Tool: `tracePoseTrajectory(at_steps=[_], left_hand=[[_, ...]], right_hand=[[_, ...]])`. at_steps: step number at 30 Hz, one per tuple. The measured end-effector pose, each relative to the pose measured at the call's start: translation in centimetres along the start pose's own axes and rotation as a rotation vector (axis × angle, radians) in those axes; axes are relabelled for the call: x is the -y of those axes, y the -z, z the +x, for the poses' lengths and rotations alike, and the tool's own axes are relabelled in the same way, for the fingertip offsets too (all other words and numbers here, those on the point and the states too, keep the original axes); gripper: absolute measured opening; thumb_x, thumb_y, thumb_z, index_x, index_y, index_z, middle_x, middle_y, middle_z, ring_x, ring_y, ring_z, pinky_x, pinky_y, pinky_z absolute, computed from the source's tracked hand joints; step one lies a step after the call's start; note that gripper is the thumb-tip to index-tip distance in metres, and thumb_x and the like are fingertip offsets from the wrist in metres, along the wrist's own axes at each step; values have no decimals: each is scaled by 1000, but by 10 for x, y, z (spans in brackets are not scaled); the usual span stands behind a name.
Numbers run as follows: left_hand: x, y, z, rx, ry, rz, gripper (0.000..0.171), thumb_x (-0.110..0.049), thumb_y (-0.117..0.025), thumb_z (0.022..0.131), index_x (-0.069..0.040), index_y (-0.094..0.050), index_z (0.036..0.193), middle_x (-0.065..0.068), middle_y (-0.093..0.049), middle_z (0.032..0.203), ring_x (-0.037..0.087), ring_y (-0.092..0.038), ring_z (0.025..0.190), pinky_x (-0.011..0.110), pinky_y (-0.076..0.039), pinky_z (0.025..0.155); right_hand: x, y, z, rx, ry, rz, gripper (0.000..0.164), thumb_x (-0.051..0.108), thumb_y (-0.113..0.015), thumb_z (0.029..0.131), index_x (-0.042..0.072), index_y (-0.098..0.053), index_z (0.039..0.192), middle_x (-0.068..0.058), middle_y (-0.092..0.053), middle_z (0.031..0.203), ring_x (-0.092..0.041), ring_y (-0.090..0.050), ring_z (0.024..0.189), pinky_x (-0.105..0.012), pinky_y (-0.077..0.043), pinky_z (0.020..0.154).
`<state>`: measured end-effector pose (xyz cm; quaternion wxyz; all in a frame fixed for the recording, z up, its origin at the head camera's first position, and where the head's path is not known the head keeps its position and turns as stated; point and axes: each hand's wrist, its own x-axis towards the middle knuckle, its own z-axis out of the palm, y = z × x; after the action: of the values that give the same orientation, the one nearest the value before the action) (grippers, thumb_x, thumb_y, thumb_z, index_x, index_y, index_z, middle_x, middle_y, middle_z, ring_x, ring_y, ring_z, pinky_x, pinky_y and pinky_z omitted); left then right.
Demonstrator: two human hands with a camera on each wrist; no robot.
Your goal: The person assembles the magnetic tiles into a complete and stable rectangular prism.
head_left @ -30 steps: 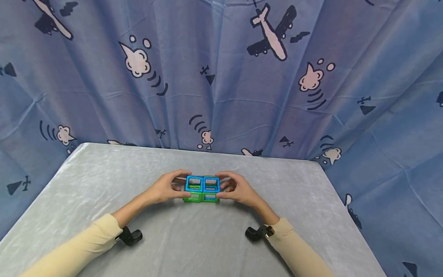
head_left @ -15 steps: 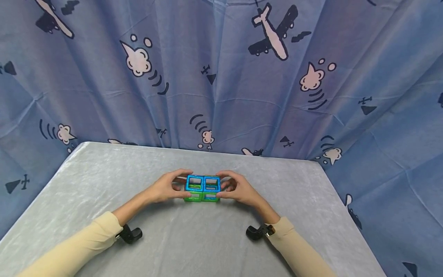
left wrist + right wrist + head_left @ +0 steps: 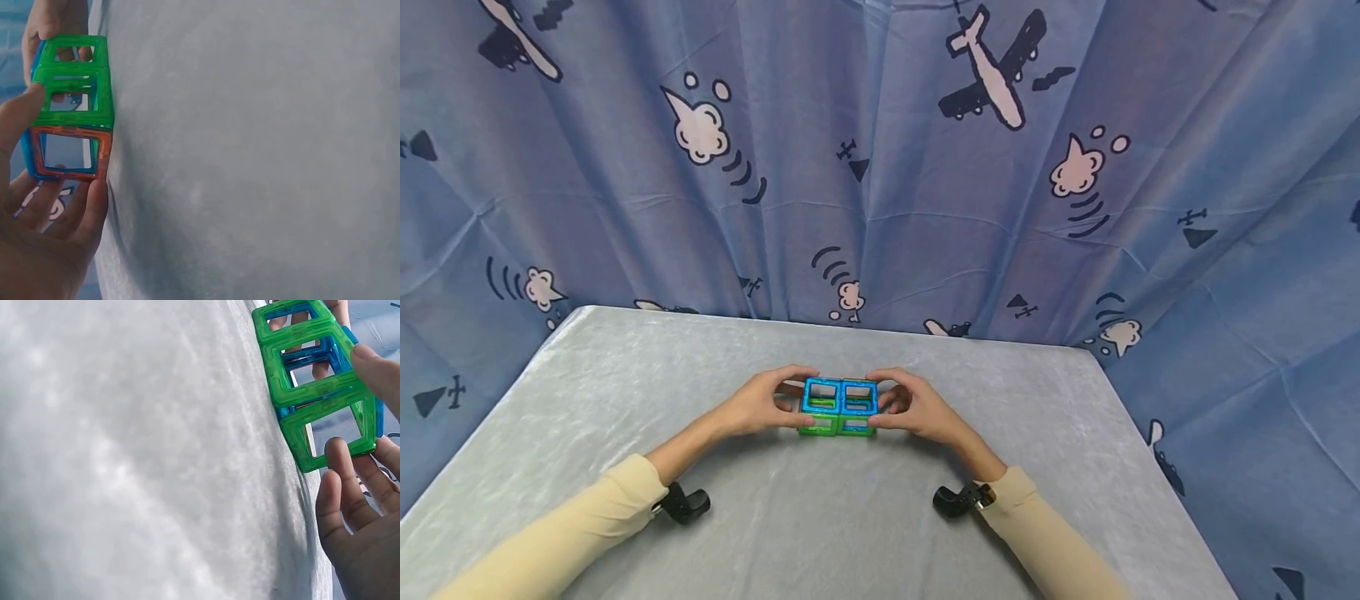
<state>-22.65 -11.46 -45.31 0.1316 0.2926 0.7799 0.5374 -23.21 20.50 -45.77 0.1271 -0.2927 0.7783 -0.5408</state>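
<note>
Two open-framed cubes of magnetic building tiles [image 3: 839, 398] stand side by side on the grey cloth. Their tops are blue and the sides toward me green; an orange tile [image 3: 69, 176] forms the left end, and a green tile [image 3: 303, 439] the right end. My left hand [image 3: 758, 406] holds the left cube, thumb on its near side and fingers round the end and far side. My right hand [image 3: 919, 407] grips the right cube the same way, its fingertips against the green end tile. The far sides are partly hidden.
The grey cloth-covered table [image 3: 820, 525] reaches back to a blue curtain [image 3: 895, 167] printed with airplanes. A black wrist camera [image 3: 685, 504] sits on the left wrist and another black camera [image 3: 955, 502] on the right.
</note>
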Motion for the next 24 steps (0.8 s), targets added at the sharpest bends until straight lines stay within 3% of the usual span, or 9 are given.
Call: tracePoseTrajectory(at_steps=[5, 11, 16, 24], left_hand=[[0, 0, 1, -1, 3, -3, 71, -13, -85, 86, 6, -49, 145, 23, -56, 137, 40, -60, 118, 35, -57, 85], [1, 1, 1, 5, -4, -32, 70, -10, -83, 87, 8, -47, 145, 26, -54, 139, 44, -56, 123, 39, -56, 89], [1, 1, 2, 10, 3, -42, 74, -8, -84, 86, 9, -44, 146, 27, -52, 140, 43, -57, 123, 37, -56, 89], [0, 1, 2, 17, 23, -8, 79, -3, -86, 81, 9, -44, 147, 26, -52, 141, 42, -55, 126, 39, -54, 92]], right_hand=[[0, 0, 1, -9, -4, 6, 60, -4, -80, 85, 1, -56, 140, -24, -66, 113, -33, -66, 88, -29, -55, 70], [-1, -2, 1, -35, 29, 27, 63, -9, -79, 84, -6, -54, 141, -28, -62, 120, -41, -65, 94, -37, -57, 78], [-1, -2, 1, -43, 34, 29, 66, -9, -80, 83, -7, -53, 142, -26, -61, 126, -36, -67, 96, -37, -58, 81], [-2, -1, -1, 25, -24, 11, 78, -6, -85, 79, -7, -47, 147, -23, -60, 128, -28, -66, 99, -35, -57, 82]])
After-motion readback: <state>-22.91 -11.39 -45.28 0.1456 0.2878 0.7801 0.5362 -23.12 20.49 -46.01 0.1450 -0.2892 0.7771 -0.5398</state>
